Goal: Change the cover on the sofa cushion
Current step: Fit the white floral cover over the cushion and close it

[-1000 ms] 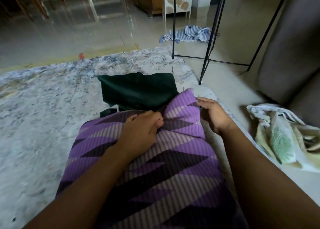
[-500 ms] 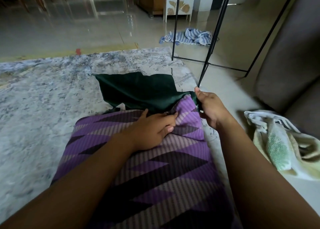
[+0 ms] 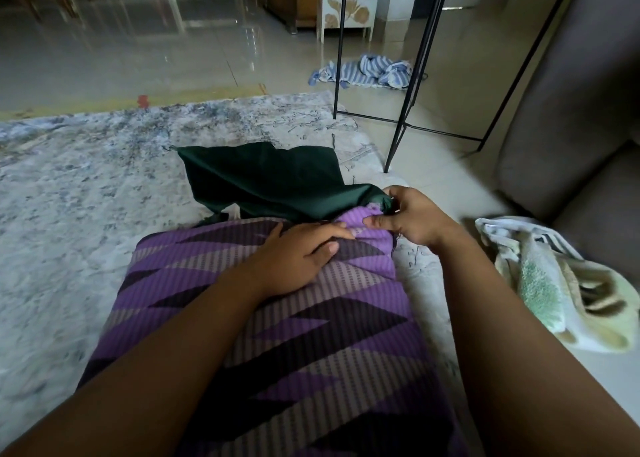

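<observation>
1. Head view, placement: purple patterned cushion [image 3: 294, 335] lying flat on the grey mottled rug [image 3: 86, 197], near end running out of frame toward the wearer, far end touching the dark green cover [image 3: 263, 179], itself spread loose on the rug beyond.
2. Same view, hands: left hand [image 3: 298, 252] pressed palm-down on the cushion near its far end, fingers curled loosely on the fabric, pinning rather than pinching. Right hand [image 3: 412, 217] closed on the far right corner, thumb and fingers pinching green cloth against purple; whether the corner sits inside the green opening or only beside it cannot be told.
3. Same view, orientation: long axis running away from the wearer, leaning slightly to the right, far end toward the green cover and the black metal stand [image 3: 412, 75]. Broad face up, not tilted.
4. Same view, risks, as judgement: likely slip of the thin green edge out of the pinch under any hard pull; possible bunching of the corner, judging by the purple puckers under the right thumb; possible skewed seating with only one corner held; possible sliding of the cushion on the rug should the left palm lift.
</observation>
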A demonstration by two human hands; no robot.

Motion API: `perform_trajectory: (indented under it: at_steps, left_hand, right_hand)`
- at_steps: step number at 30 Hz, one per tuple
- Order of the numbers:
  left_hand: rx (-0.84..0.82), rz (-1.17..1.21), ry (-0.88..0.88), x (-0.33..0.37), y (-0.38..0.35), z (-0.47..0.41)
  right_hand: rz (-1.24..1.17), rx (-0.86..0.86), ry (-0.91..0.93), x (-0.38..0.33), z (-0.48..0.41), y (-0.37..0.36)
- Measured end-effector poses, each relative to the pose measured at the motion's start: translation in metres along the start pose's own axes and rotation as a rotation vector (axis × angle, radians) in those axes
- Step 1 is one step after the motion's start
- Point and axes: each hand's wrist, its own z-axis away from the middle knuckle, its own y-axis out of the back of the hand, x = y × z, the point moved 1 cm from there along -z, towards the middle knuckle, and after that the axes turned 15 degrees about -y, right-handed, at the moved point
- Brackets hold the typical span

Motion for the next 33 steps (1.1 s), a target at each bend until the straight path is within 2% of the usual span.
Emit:
perform_trajectory:
  at_steps: [2,4,6,8,12,16,18,21,23,25,28,33]
  left_hand:
    - [0.13,-0.002,0.083,-0.01,0.007,-0.008]
    - [0.235,-0.318,0.343,-0.028,0.026,-0.015]
    - [0.168,-0.496,0.646,-0.049,0.046,-0.014]
    - [0.067,-0.451,0.775,-0.068,0.058,-0.01]
    - [0.03,-0.394,0.717,-0.1,0.066,0.002]
    - [0.383,-0.393,0.698,-0.1,0.082,0.024]
    - [0.449,-0.45,0.695,-0.096,0.085,0.041]
    - [0.286,-0.524,0.781,-0.104,0.083,0.066]
    - [0.236,-0.322,0.843,-0.119,0.078,0.085]
    - [0.267,-0.115,0.796,-0.127,0.068,0.1]
    - [0.355,-0.109,0.696,-0.113,0.057,0.109]
    - [0.613,-0.014,0.458,-0.063,0.058,0.126]
  right_hand:
    - [0.09,0.093,-0.032,-0.003,-0.001,-0.003]
    - [0.167,0.148,-0.071,-0.003,-0.005,-0.011]
    - [0.325,0.243,-0.111,-0.006,-0.004,-0.016]
    - [0.373,0.321,-0.108,-0.008,-0.005,-0.016]
    - [0.353,0.416,-0.02,-0.006,-0.016,-0.016]
    - [0.424,0.668,-0.138,-0.001,-0.005,-0.028]
    - [0.52,0.682,-0.196,-0.002,0.002,-0.036]
    - [0.456,0.457,-0.175,-0.002,0.004,-0.042]
    - [0.268,0.247,-0.184,0.001,0.005,-0.047]
    - [0.212,0.167,-0.198,0.005,0.007,-0.054]
    - [0.338,0.278,-0.146,0.003,0.02,-0.06]
    - [0.414,0.545,-0.149,-0.008,0.088,-0.066]
